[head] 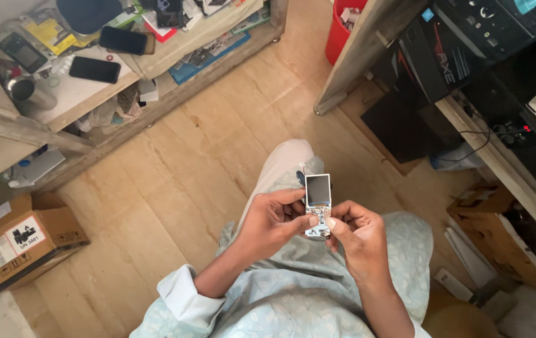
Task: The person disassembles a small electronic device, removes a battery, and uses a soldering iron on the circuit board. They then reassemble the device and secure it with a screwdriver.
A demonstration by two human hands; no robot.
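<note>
Hands meet over the person's lap, near the middle of the view, both closed on a small silver phone (318,205) with a dark screen at its far end. Left hand (274,222) wraps the phone's left edge, its grip pinching the lower half with thumb pressed to the front near the keypad area. Right hand (355,233) comes in from the right, its grip pinching the phone's near end between thumb and fingers. Phone stands roughly upright between the two, screen facing the camera, held above pale patterned clothing and a light trouser leg, clear of the wooden floor (174,181).

Far left, a cluttered surface (86,94) carries two black phones (95,69), lying flat and apart, and a metal cup (22,89). A cardboard box (20,247) sits on the floor at the near left. A red bin (341,28) stands at the far edge, and black boxes (443,56) fill a shelf at the right.
</note>
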